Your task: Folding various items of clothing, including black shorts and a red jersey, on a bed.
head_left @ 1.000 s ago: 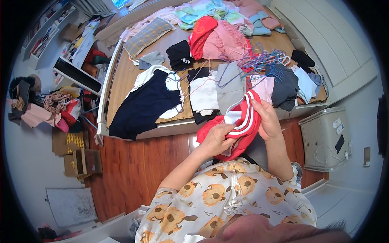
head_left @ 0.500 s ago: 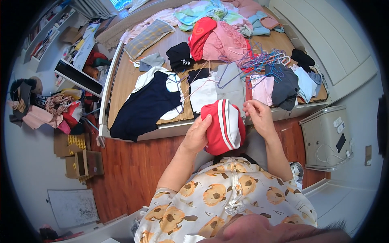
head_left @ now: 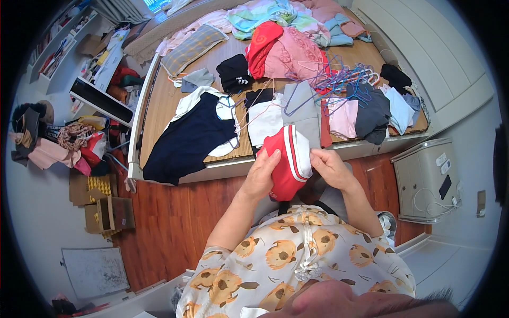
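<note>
Beside the bed [head_left: 159, 114], the left hand [head_left: 261, 174] gripped a striped red garment [head_left: 282, 161], and the right hand [head_left: 334, 168] pinched its white edge [head_left: 303, 152]. A navy top [head_left: 185, 135] overhung the bed's near side; tangled hangers [head_left: 347, 79] lay on the bed.

The person's right grip [head_left: 330, 168] is no longer hovering apart from the red cloth garment with white stripes [head_left: 287, 179]; it is sitting lower, its fingers now touching the white edge. The left grip [head_left: 259, 175], which a second ago was reaching across the garment's lower middle, is now holding its left side. The garment is no longer spreading loosely; it is forming a narrower bundle, its white edge now making the right border.
</note>
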Tool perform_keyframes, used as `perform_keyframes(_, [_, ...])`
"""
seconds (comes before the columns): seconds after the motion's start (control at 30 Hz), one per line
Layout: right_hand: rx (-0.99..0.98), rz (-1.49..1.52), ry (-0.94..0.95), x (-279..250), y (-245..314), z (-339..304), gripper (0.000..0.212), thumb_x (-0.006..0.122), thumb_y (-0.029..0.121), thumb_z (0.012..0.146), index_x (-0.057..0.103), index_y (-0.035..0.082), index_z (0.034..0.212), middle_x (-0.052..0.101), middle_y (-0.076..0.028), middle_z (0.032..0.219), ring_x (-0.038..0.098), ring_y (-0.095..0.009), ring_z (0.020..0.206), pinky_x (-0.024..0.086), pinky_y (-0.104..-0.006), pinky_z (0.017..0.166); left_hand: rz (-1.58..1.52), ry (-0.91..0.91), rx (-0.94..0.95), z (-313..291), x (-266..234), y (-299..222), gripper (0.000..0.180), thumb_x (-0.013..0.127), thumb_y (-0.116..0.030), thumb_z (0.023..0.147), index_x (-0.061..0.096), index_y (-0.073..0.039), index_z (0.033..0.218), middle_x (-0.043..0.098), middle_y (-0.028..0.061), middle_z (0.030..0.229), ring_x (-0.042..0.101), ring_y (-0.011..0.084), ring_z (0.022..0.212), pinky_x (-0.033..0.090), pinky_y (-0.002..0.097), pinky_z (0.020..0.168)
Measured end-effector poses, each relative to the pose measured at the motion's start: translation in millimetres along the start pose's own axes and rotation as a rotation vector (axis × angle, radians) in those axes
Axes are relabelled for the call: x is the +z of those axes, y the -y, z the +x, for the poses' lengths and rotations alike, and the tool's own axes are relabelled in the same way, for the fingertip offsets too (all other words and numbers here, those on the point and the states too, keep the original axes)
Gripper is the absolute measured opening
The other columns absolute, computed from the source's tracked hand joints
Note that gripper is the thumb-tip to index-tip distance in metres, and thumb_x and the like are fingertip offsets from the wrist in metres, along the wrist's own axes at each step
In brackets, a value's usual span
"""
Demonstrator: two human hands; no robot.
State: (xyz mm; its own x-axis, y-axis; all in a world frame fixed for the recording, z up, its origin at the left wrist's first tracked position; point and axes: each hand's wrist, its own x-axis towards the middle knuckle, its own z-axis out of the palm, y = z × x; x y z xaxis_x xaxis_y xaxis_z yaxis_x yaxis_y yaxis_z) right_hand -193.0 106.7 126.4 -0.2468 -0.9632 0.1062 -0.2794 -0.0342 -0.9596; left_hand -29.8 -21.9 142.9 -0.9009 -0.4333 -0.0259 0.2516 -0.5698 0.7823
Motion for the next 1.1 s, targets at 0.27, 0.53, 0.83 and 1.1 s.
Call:
perform_keyframes(0.27, [-0.019,0.176,0.036,31,-22,1,0.032,0.043,0.019,0.094,0.054,-0.003,0.115,0.06,-0.014,0.11,0.054,-0.019,0.101,0.04,-0.0321,0.092,0.001,0.042,-0.013,-3,5,2,0.04,0.044,-0.021,0.097,0.04,-0.002,0.131,0.053,0.0072,0.122,0.051,0.0133,0.11,0.039,0.0288,0.095])
perform_keyframes(0.53, [0.048,0.179,0.162,25,-22,0,0.031,0.046,0.018,0.093,0.055,-0.002,0.115,0.061,-0.012,0.11,0.054,-0.017,0.101,0.041,-0.0317,0.091,0.041,0.071,-0.026,-5,-3,5,0.039,0.045,-0.021,0.096,0.041,-0.002,0.131,0.053,0.0049,0.121,0.051,0.0121,0.11,0.039,0.0282,0.095])
perform_keyframes(0.83, [0.255,0.539,0.024,35,3,-6,0.031,0.052,0.008,0.088,0.055,-0.002,0.117,0.061,-0.008,0.109,0.055,-0.012,0.098,0.045,-0.0267,0.084,0.051,0.05,-0.009,-3,-2,9,0.039,0.048,-0.019,0.095,0.043,-0.003,0.13,0.054,0.0033,0.119,0.05,0.0112,0.109,0.039,0.0285,0.095])
perform_keyframes(1.1, [0.268,0.598,-0.121,18,-8,-1,0.024,0.051,0.006,0.09,0.057,-0.002,0.111,0.063,-0.004,0.1,0.058,-0.009,0.09,0.046,-0.0239,0.08,0.038,-0.039,-0.017,0,0,6,0.038,0.048,-0.02,0.095,0.044,-0.002,0.128,0.056,0.0056,0.118,0.054,0.0122,0.106,0.042,0.0281,0.093])
